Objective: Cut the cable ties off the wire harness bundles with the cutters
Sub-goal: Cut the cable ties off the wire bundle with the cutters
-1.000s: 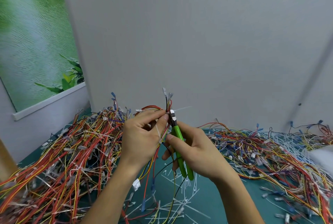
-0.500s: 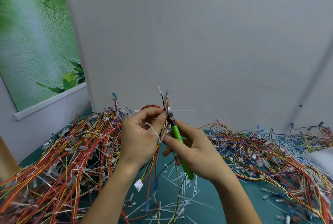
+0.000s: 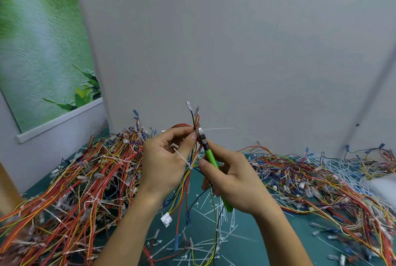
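Hands raised at centre, left hand (image 3: 167,158) pinching wire harness bundle (image 3: 188,178) between curled thumb and forefinger, right hand (image 3: 233,178) at its 3 o'clock wrapped round green cutters (image 3: 211,156), tip against white cable tie (image 3: 215,129) at bundle's 12 o'clock, harness piles (image 3: 75,180) at 9 and 3 o'clock.

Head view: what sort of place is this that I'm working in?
Most likely a wire-harness rework bench in a workshop or small factory. Heaps of coloured harnesses cover the green table on both sides, cut white cable ties litter the middle, and plain grey partition walls close it in.
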